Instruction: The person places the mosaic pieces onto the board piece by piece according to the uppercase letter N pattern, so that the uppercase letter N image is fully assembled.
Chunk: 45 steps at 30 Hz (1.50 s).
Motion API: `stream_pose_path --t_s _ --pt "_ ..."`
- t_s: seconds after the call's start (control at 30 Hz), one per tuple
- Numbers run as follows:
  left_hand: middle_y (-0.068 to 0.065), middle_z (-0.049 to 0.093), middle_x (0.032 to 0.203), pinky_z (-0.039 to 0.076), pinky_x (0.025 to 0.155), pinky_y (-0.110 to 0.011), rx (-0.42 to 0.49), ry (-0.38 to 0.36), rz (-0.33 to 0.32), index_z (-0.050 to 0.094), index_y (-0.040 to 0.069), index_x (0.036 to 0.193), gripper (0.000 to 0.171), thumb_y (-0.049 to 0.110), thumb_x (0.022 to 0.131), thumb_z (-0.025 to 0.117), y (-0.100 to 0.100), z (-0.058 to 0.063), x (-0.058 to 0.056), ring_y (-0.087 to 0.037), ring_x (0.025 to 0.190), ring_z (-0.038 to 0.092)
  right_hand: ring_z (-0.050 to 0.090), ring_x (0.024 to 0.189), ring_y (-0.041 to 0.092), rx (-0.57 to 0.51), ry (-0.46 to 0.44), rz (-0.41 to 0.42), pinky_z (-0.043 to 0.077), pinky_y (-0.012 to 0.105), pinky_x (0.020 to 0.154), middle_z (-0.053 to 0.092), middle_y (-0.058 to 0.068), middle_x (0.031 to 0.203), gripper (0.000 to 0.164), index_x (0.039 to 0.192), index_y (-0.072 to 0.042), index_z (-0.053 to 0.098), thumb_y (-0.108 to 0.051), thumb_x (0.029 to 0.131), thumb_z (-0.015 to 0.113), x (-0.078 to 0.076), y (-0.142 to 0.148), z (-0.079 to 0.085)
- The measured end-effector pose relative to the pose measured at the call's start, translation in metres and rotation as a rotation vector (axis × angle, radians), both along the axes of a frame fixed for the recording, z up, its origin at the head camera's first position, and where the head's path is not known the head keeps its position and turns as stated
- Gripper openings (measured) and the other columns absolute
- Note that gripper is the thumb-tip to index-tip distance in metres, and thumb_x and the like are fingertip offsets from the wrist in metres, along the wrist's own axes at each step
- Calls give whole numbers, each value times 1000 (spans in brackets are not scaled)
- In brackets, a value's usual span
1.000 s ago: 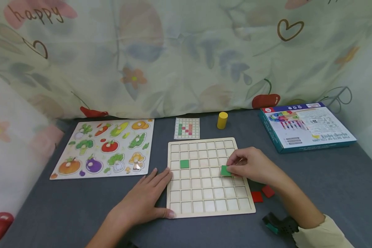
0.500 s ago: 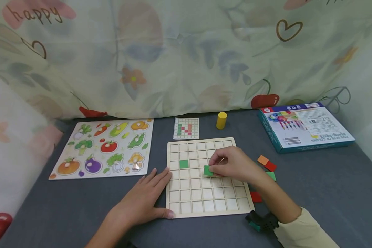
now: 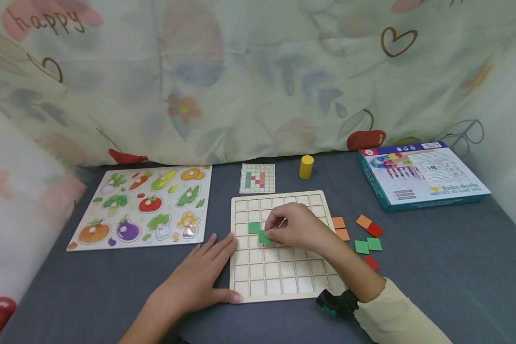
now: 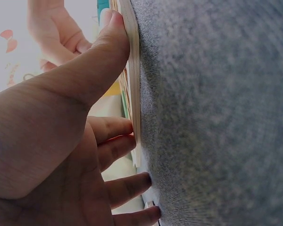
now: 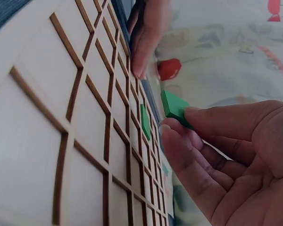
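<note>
Right hand (image 3: 294, 227) pinches a green tile (image 5: 172, 104) near its edge, a good hold for something probably light, stiff and smooth, while the left hand (image 3: 198, 274), fingers extended, touches the grid board (image 3: 275, 287).

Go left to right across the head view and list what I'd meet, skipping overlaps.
Vegetable puzzle board, green tile on the grid board, right hand, two orange tiles at the grid board's edge, flat box.

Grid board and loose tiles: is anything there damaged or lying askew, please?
No damage shows on the grid board. The loose tiles beside it lie at mixed angles, slightly untidy, but nothing else stands out.
</note>
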State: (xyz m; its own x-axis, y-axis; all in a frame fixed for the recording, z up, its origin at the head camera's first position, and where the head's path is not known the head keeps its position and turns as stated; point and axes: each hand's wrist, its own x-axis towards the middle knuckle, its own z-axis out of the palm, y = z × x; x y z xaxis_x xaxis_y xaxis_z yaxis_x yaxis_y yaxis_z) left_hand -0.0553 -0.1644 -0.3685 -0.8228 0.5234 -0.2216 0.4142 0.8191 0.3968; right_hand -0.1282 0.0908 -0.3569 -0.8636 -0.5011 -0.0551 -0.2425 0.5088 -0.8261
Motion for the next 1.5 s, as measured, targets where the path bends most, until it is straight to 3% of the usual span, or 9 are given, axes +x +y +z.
stream_pose_path --t_s 0.23,0.5,0.83,1.5 --pt "-6 26 164 23 111 -65 1 11 -5 31 11 159 107 68 78 72 -1 -1 0 -42 148 20 57 65 11 69 35 -5 49 29 63 63 -6 71 9 80 -11 71 -6 85 76 -4 -19 -4" --pt "-7 27 163 24 110 -66 5 17 -10 32 9 158 106 65 79 73 1 0 0 -42 148 21 53 65 10 172 157 20 47 28 63 58 -8 69 15 76 -15 69 -3 85 74 -1 -28 -8" --pt "-7 28 163 24 111 -66 6 8 -5 32 10 158 106 66 78 73 0 1 1 -42 148 21 53 65 11 255 164 37 46 31 64 57 -7 70 6 86 -12 72 -6 87 75 5 -30 -9" --pt "-6 28 163 24 111 -66 4 22 -5 33 10 158 106 67 78 72 -1 -2 1 -43 147 21 54 70 10 214 195 52 47 29 67 61 -8 75 12 91 -10 76 -1 87 70 11 -18 -10"
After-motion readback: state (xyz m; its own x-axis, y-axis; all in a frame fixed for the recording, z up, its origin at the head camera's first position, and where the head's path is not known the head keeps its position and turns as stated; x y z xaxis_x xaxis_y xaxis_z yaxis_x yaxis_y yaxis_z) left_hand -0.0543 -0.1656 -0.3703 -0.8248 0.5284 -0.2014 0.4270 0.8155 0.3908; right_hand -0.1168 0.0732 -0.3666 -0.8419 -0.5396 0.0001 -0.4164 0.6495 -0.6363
